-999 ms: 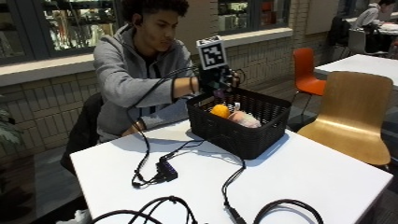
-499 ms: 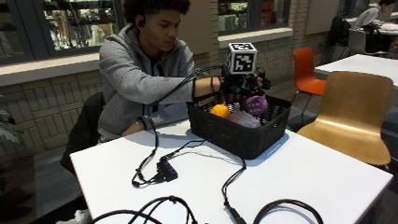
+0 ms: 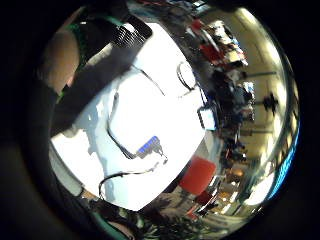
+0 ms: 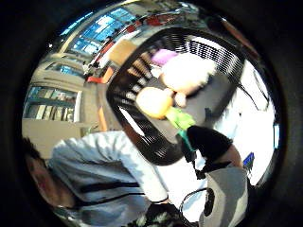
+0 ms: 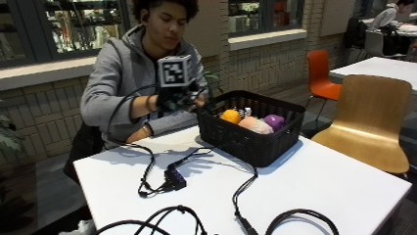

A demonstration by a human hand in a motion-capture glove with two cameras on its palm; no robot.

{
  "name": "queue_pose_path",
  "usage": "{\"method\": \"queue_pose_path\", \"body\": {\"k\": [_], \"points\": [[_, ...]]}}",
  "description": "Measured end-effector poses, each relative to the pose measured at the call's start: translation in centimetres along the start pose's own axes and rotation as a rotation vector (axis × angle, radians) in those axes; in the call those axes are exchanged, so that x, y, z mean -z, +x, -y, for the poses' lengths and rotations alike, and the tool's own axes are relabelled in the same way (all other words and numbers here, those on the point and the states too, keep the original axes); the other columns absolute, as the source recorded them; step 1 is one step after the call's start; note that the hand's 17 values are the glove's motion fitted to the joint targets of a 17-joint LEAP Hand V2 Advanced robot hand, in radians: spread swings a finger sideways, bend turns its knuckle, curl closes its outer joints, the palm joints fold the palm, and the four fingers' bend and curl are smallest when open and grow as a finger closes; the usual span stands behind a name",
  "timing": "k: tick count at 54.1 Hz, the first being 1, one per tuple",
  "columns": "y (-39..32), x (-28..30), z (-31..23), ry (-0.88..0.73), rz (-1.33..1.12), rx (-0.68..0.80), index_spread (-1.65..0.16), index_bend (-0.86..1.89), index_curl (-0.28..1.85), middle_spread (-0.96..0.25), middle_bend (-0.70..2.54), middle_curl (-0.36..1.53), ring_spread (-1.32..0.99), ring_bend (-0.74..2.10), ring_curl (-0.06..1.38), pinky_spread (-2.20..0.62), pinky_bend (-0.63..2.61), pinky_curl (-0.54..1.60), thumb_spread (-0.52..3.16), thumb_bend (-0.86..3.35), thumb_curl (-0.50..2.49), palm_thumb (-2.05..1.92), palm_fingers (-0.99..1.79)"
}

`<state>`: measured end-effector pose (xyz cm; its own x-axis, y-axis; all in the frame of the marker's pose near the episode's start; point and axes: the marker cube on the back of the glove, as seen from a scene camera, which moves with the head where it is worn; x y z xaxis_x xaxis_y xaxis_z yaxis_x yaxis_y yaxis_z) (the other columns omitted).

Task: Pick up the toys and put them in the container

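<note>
A black woven basket (image 5: 242, 142) stands at the table's far side. Inside lie an orange toy (image 5: 230, 116), a pale pink toy (image 5: 255, 125) and a purple toy (image 5: 273, 121). My gloved right hand (image 5: 180, 100) hovers just outside the basket's left corner, level with the rim, fingers relaxed and holding nothing. The thumb side palm view looks down into the basket (image 4: 137, 127), with the orange toy (image 4: 154, 101), the pale pink toy (image 4: 187, 73) and the purple toy (image 4: 163, 56) on its floor and a black fingertip (image 4: 208, 142) in front.
Black cables and a small black adapter (image 5: 174, 178) lie across the white table (image 5: 326, 186) in front of the basket. A wooden chair (image 5: 373, 117) stands to the right, an orange chair (image 5: 320, 73) behind it. The little finger side view shows the table (image 3: 150, 110) with cables.
The hand was over the basket holding the purple toy. Now the purple toy lies in the basket and the hand has drawn back to the left, outside the rim.
</note>
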<state>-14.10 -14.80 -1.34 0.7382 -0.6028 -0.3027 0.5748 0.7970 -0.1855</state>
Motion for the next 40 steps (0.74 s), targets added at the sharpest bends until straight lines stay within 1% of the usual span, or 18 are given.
{"method": "queue_pose_path", "body": {"k": [1, 3, 5, 7, 11, 15, 20, 27, 34, 40], "points": [[-0.1, -0.7, -1.6, -0.007, -0.027, -0.035, -0.30, 0.14, 0.41, 0.01, 0.19, 0.55, -0.10, 0.26, 0.45, 0.01, 0.77, 0.35, 1.35, 0.01, 0.42, 0.25, -0.07], [-0.4, -1.9, -4.5, -0.029, -0.037, -0.153, -0.30, 0.16, 0.41, 0.00, 0.22, 0.56, -0.10, 0.27, 0.45, 0.01, 0.74, 0.34, 1.37, 0.02, 0.41, 0.28, 0.00], [-0.3, -3.1, -7.5, -0.059, -0.032, -0.270, -0.30, 0.17, 0.41, 0.00, 0.23, 0.55, -0.11, 0.28, 0.45, 0.00, 0.73, 0.34, 1.38, 0.03, 0.41, 0.29, 0.02], [-0.2, -4.3, -10.5, -0.087, -0.005, -0.354, -0.30, 0.18, 0.41, 0.00, 0.23, 0.55, -0.12, 0.28, 0.45, 0.00, 0.72, 0.33, 1.40, 0.03, 0.41, 0.31, 0.04], [-0.5, -6.1, -15.9, -0.110, 0.116, -0.469, -0.30, 0.19, 0.41, -0.01, 0.23, 0.55, -0.12, 0.28, 0.45, 0.00, 0.71, 0.33, 1.43, 0.04, 0.40, 0.33, 0.05], [-1.1, -7.0, -19.8, -0.090, 0.252, -0.553, -0.30, 0.19, 0.42, -0.01, 0.23, 0.54, -0.13, 0.27, 0.44, 0.00, 0.70, 0.33, 1.45, 0.05, 0.39, 0.34, 0.06], [-1.5, -7.8, -23.7, -0.050, 0.293, -0.580, -0.30, 0.20, 0.43, -0.01, 0.23, 0.54, -0.13, 0.25, 0.44, 0.00, 0.68, 0.33, 1.48, 0.05, 0.38, 0.36, 0.08], [-3.3, -8.4, -27.8, -0.002, 0.249, -0.636, -0.30, 0.22, 0.44, -0.01, 0.23, 0.53, -0.14, 0.23, 0.43, 0.00, 0.65, 0.32, 1.51, 0.06, 0.37, 0.38, 0.12], [-3.9, -9.0, -29.6, 0.040, 0.253, -0.653, -0.30, 0.24, 0.46, -0.02, 0.24, 0.53, -0.15, 0.21, 0.42, 0.00, 0.60, 0.31, 1.53, 0.07, 0.36, 0.39, 0.15], [-4.1, -9.4, -29.9, 0.059, 0.276, -0.652, -0.30, 0.26, 0.47, -0.02, 0.25, 0.52, -0.15, 0.20, 0.41, 0.00, 0.58, 0.31, 1.53, 0.06, 0.35, 0.40, 0.18]]}}
